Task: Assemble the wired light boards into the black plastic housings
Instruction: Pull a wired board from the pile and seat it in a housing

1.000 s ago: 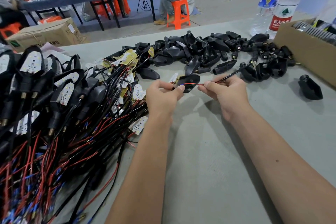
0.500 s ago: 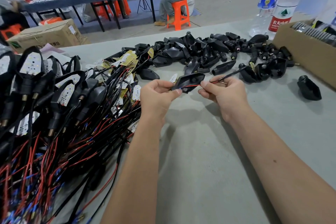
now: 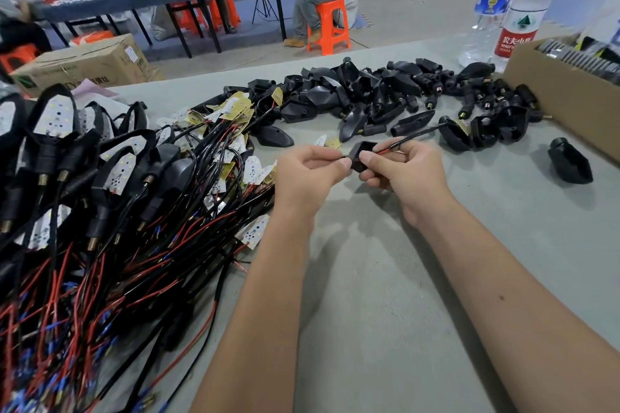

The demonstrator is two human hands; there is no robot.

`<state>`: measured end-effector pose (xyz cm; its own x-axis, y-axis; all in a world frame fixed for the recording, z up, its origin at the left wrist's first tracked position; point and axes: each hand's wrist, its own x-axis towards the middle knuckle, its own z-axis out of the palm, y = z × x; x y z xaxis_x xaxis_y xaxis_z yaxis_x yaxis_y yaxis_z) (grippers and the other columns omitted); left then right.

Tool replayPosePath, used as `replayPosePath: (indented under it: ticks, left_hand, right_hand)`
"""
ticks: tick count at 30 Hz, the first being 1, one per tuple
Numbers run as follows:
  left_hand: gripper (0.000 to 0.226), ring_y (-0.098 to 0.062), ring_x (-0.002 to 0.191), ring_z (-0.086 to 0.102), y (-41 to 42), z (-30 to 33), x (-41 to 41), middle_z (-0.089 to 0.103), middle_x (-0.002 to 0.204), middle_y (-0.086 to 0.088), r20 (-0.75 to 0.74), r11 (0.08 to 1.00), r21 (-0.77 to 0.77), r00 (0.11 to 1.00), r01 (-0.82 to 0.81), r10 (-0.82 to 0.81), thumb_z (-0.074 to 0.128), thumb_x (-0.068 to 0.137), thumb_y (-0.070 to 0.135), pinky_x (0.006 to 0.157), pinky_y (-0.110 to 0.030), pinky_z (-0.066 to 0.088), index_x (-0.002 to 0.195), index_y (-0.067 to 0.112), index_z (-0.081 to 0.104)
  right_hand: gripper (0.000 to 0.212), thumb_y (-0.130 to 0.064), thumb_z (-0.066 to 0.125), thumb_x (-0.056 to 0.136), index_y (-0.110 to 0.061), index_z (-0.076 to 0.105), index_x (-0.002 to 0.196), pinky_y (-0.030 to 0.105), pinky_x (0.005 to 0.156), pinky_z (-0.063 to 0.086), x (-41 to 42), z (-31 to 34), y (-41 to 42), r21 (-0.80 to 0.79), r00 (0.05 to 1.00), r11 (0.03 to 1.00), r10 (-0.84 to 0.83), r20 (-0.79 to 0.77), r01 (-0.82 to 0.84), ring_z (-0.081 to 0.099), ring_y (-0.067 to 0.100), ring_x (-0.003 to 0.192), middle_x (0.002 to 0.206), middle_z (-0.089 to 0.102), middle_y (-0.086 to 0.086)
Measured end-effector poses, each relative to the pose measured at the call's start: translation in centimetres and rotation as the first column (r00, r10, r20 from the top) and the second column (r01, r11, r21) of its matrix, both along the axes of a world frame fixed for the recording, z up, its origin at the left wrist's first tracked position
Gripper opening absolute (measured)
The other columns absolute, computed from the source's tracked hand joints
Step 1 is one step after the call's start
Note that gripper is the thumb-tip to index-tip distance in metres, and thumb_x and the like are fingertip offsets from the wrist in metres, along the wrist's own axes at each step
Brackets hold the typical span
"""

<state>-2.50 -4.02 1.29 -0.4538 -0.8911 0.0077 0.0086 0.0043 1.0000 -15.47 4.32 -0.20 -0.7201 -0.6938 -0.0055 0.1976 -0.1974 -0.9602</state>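
Note:
A black plastic housing is held above the grey table between both hands. My left hand pinches its left end between thumb and forefinger. My right hand grips its right side, thumb on top, with a red and black wire running out past the fingers to the upper right. A small light board lies on the table just behind the hands. Loose black housings are heaped further back.
A big tangle of assembled lights with red, black and blue wires fills the table's left. A cardboard box stands at the right edge, two water bottles behind it. One housing lies alone at right. People sit at a far table.
The housing has turned in my hands, from lying long and flat to showing its open end. My hands have closed in on it and the wire has been drawn further through.

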Motion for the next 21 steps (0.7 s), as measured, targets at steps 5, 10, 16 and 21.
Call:
replayPosePath:
  ticks: [5, 10, 16, 21]
  left_hand:
    - [0.013, -0.023, 0.072, 0.076, -0.3, -0.2, 0.1, 0.076, 0.075, -0.012, 0.072, 0.999, -0.032, 0.997, -0.036, 0.038, 0.082, 0.08, -0.002, 0.08, -0.038, 0.063, 0.086, 0.005, 0.072]
    - [0.018, -0.014, 0.058, 0.071, -0.5, 0.0, 0.4, 0.076, 0.07, -0.006, 0.101, 0.994, -0.046, 0.989, -0.101, 0.106, 0.083, 0.081, 0.005, 0.068, -0.032, 0.06, 0.09, 0.008, 0.068]
    - [0.025, -0.013, 0.06, 0.07, -0.5, 0.9, 0.6, 0.071, 0.07, -0.008, -0.147, 0.978, 0.181, 0.981, -0.101, 0.128, 0.082, 0.084, 0.002, 0.059, -0.017, 0.053, 0.1, -0.002, 0.064]
    - [0.027, -0.013, 0.062, 0.07, -0.4, 1.1, 0.1, 0.075, 0.072, -0.008, -0.21, 0.966, 0.249, 0.971, -0.063, 0.118, 0.08, 0.085, 0.001, 0.061, -0.017, 0.054, 0.106, -0.006, 0.064]
  right_hand:
    - [0.021, -0.024, 0.074, 0.095, -0.005, 0.07, 0.088, 0.025, 0.046, 0.05, -0.1, 0.1, 0.0, 0.073, 1.0, 0.997, 0.018, -0.008, -0.018, 0.065, 0.02, 0.056, 0.078, 0.075, 0.016]
    - [0.038, -0.06, 0.065, 0.088, -0.023, 0.065, 0.095, 0.033, 0.083, 0.05, -0.3, -0.9, -0.4, 0.309, 0.795, 0.889, -0.094, -0.599, 0.339, 0.061, 0.018, 0.092, 0.107, 0.059, 0.004]
    - [0.035, -0.022, 0.082, 0.088, -0.024, 0.064, 0.118, 0.031, 0.075, 0.059, 0.1, -0.5, -0.3, 0.061, 0.977, 0.996, 0.074, -0.2, -0.063, 0.073, 0.017, 0.086, 0.108, 0.073, 0.003]
    - [0.029, -0.004, 0.077, 0.077, -0.009, 0.065, 0.103, 0.017, 0.055, 0.043, -0.4, 0.4, 0.1, -0.35, 0.912, 0.93, 0.235, 0.337, -0.111, 0.062, 0.013, 0.079, 0.098, 0.074, 0.009]
